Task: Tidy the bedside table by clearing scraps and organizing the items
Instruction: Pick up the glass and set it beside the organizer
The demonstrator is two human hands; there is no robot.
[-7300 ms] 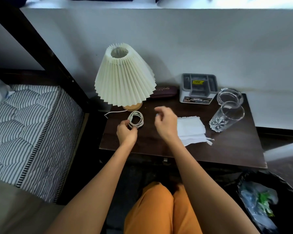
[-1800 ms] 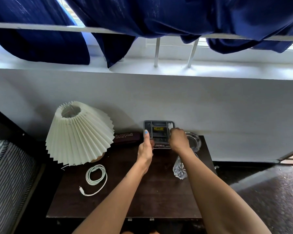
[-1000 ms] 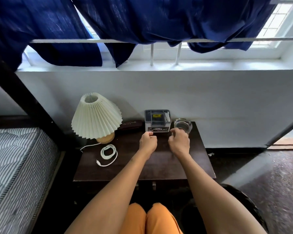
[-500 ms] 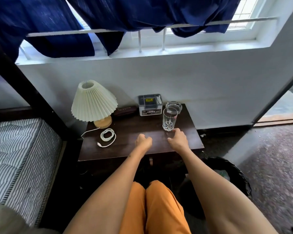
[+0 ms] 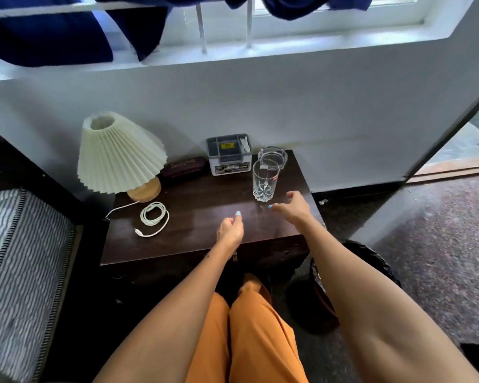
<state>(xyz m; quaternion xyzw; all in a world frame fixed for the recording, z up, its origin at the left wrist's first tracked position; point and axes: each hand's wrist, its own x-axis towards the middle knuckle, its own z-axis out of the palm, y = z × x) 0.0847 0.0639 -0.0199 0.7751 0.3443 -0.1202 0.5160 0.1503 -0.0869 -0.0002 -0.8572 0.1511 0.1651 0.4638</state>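
Note:
The dark wooden bedside table (image 5: 199,244) carries a pleated cream lamp (image 5: 116,156) at its back left, a coiled white cable (image 5: 153,217) in front of the lamp, a dark maroon case (image 5: 183,166), a grey organizer box (image 5: 228,154), a glass ashtray (image 5: 273,155) and an upright drinking glass (image 5: 265,180). My left hand (image 5: 231,229) hovers over the table's middle front, loosely curled and holding nothing. My right hand (image 5: 293,208) floats just right of and in front of the glass, fingers spread, not touching it.
A striped mattress (image 5: 17,266) and dark bed frame lie to the left. A black-lined bin (image 5: 371,261) stands on the floor at the table's right front. White wall and window ledge rise behind; an open doorway is at the right.
Both hands have pulled back from the organizer box to the table's front. The glass now stands upright beside the ashtray. The tissues seen earlier are gone from the table.

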